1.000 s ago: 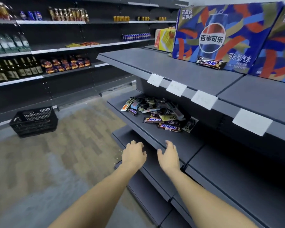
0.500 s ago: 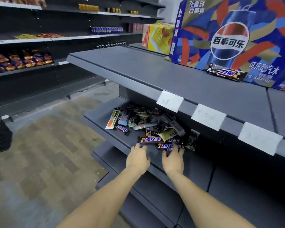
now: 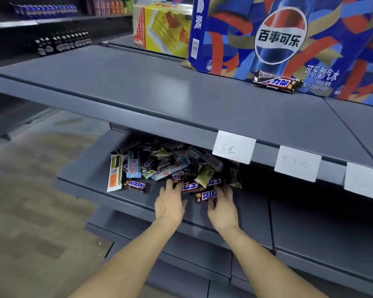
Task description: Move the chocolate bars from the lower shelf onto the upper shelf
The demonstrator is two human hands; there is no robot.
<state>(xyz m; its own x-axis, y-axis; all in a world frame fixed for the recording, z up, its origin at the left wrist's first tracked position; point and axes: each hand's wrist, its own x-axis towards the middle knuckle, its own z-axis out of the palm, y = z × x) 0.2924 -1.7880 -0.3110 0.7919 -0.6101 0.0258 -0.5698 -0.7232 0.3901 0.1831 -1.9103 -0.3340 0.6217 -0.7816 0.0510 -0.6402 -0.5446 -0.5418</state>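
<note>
On the lower shelf (image 3: pixel 88 179), a messy pile of chocolate bars (image 3: pixel 172 166) is lying in shiny crinkly wrappers, pointing all different ways. Two long brown Snickers bars are lying at the front of the pile with their long sides running left to right. One Snickers bar (image 3: pixel 207 195) is lying just in front of the right hand (image 3: pixel 221 208), whose fingers (image 3: pixel 211 206) are curling at the near edge of the wrapper; I cannot tell if they are gripping it. Another bar with a red and blue label (image 3: pixel 191 187) is lying right beside the left hand (image 3: pixel 170 204), and the left fingers (image 3: pixel 170 187) are reaching out fairly straight and touching its left end. A small Snickers bar (image 3: pixel 136 186) is sitting apart to the left, next to a flat white and orange packet (image 3: pixel 114 173) that is pointing front to back. Up on the smooth grey upper shelf (image 3: pixel 159 91), one more chocolate bar (image 3: pixel 276 81) is lying long side left to right, against a big blue cardboard box (image 3: pixel 289 39). White paper price tags (image 3: pixel 234 147) are hanging on the upper shelf's front edge.
</note>
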